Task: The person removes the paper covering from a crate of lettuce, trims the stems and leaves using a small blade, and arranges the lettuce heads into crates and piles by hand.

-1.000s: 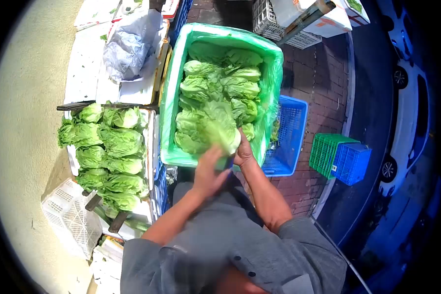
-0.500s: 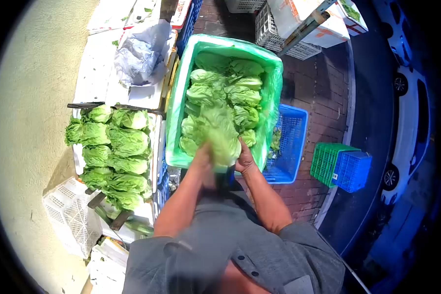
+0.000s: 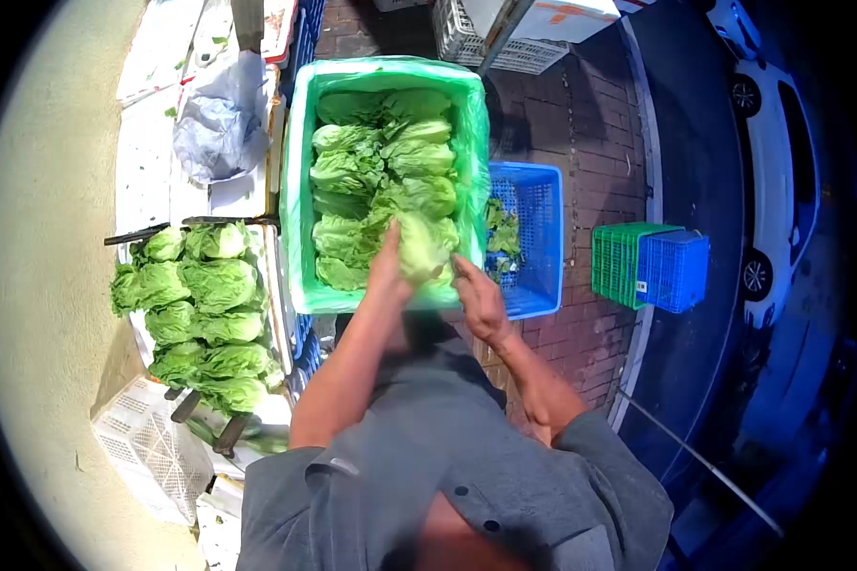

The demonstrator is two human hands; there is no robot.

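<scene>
A pale green head of lettuce [image 3: 419,246], partly blurred, is in my left hand [image 3: 388,266], whose fingers close round its left side. It is over the near end of a box lined with green plastic [image 3: 298,200]. Rows of other lettuce heads [image 3: 419,157] lie inside that box. My right hand [image 3: 483,303] is just right of the held lettuce, by the box's near right corner. Its fingers are curled together close to the lettuce's base; what they pinch, if anything, I cannot make out.
More lettuce [image 3: 221,285] is stacked on a stand at left. A blue crate [image 3: 543,295] with loose leaves sits right of the lined box. Green [image 3: 628,266] and blue crates [image 3: 674,271] stand by the kerb. Crumpled plastic [image 3: 214,133] lies on white boxes. A white car [image 3: 776,190] is beyond.
My right hand has come off the lettuce and moved a little to its right. The left hand still holds the lettuce, now more tilted. The whole view has shifted.
</scene>
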